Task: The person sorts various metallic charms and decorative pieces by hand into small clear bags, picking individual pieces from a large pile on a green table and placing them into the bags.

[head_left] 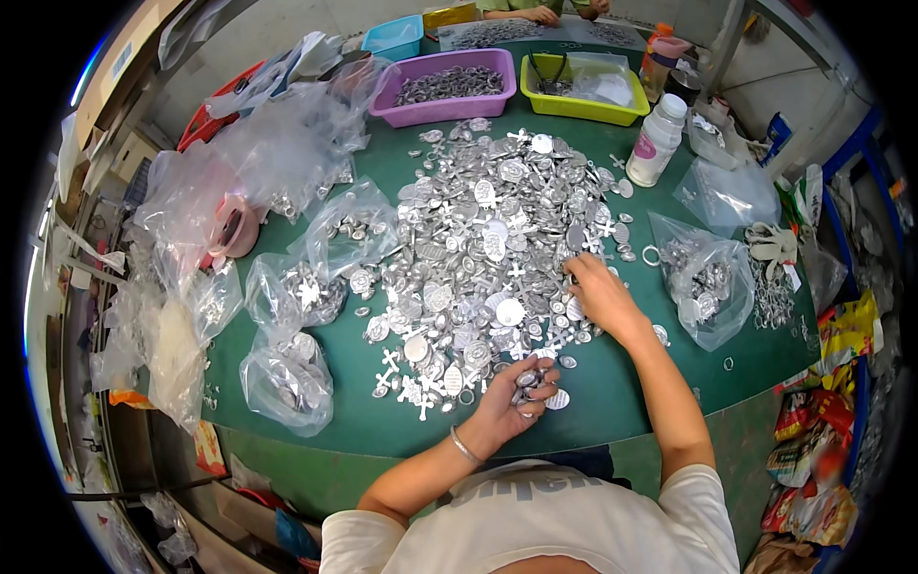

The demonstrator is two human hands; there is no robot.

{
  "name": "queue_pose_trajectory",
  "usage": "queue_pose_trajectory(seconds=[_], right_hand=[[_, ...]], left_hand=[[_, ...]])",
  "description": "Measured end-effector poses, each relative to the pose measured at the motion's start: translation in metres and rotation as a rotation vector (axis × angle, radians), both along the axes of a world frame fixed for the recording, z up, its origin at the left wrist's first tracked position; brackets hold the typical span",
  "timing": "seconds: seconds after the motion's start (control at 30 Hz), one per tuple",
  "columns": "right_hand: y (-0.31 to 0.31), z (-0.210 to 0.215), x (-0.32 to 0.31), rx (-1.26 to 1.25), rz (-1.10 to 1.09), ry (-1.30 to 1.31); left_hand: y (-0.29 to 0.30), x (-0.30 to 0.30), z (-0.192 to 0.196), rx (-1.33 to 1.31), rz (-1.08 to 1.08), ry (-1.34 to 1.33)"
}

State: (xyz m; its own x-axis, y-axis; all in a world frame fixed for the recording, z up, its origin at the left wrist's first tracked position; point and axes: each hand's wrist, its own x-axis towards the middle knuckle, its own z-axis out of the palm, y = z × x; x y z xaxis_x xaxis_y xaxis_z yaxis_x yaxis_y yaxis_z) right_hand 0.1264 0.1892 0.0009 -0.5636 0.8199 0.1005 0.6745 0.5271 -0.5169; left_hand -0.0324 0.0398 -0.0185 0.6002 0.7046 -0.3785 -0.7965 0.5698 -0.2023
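A person sits at a green table (593, 383) with a big pile of small silver metal charms (488, 249) spread out in the middle. Some charms are round or oval, and some are shaped like little crosses.

The left hand (512, 397) is near the person, at the near edge of the pile. It is cupped with the palm up, and its fingers are curled around a small bunch of silver charms (531, 383).

The right hand (598, 292) is on the right side of the pile. It lies palm down, and its fingers reach into the charms and touch them. I cannot tell if it is pinching one.

On the left side of the table lie several clear plastic bags (287, 373) with more silver pieces inside. On the right lies another clear bag of charms (703, 282). Just beside it, farther right, is a row of silver rings (770, 297).

At the far side stand a purple tub (445, 91) full of metal pieces, a yellow-green tub (579, 86) to its right, and a blue tub (394, 38) to its left. A white bottle (657, 142) stands upright near the yellow-green tub.

Far away across the table, another person's hands (545, 13) rest by another pile.
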Motion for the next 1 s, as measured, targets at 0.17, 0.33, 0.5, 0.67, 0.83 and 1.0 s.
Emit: queue_pose_trajectory(seconds=[0.17, 0.33, 0.5, 0.67, 0.83, 1.0], right_hand=[[-0.006, -0.012, 0.003, 0.130, -0.026, 0.219], [-0.006, -0.022, 0.004, 0.209, -0.057, 0.226], [0.001, -0.018, 0.005, 0.136, -0.106, 0.261], [-0.011, -0.023, 0.013, -0.363, -0.310, 0.787], [-0.078, 0.031, -0.011, -0.601, -0.026, 0.734], [-0.076, 0.029, -0.011, -0.299, 0.041, 0.724]], left_hand=[[0.002, 0.005, 0.013, -0.133, 0.041, 0.036], [0.002, 0.008, 0.009, -0.154, 0.110, 0.092], [0.000, 0.011, 0.009, -0.010, 0.173, 0.030], [0.002, 0.011, 0.006, 0.084, 0.210, -0.029], [0.003, 0.013, -0.025, 0.253, 0.328, -0.235], [0.008, 0.009, 0.006, 0.022, 0.321, 0.060]])
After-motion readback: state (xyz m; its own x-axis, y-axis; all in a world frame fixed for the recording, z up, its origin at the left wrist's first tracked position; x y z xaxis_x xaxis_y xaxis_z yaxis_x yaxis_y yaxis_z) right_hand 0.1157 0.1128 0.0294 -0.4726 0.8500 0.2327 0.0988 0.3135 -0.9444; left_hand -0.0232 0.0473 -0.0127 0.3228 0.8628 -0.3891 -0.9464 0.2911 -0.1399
